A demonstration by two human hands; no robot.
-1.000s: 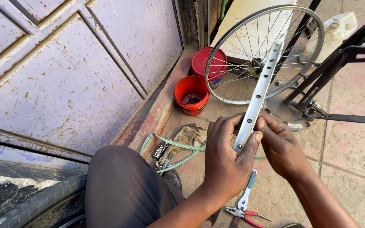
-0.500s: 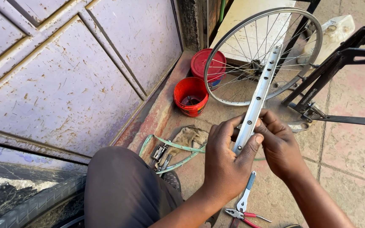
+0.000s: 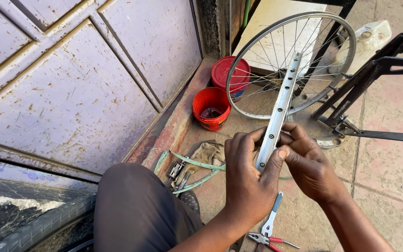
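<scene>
Gripping a perforated metal strip (image 3: 280, 108) are the left hand (image 3: 250, 179) and right hand (image 3: 311, 163); pliers (image 3: 269, 233) lie below.

Small shift of my grip

My right hand (image 3: 311, 165) has slid its fingers further over the silver rim strip (image 3: 278, 114), and my left thumb (image 3: 278, 158) now presses its edge.

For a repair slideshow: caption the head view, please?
Both hands, left hand and right hand, grip a bare bicycle rim edge-on above pliers.
</scene>
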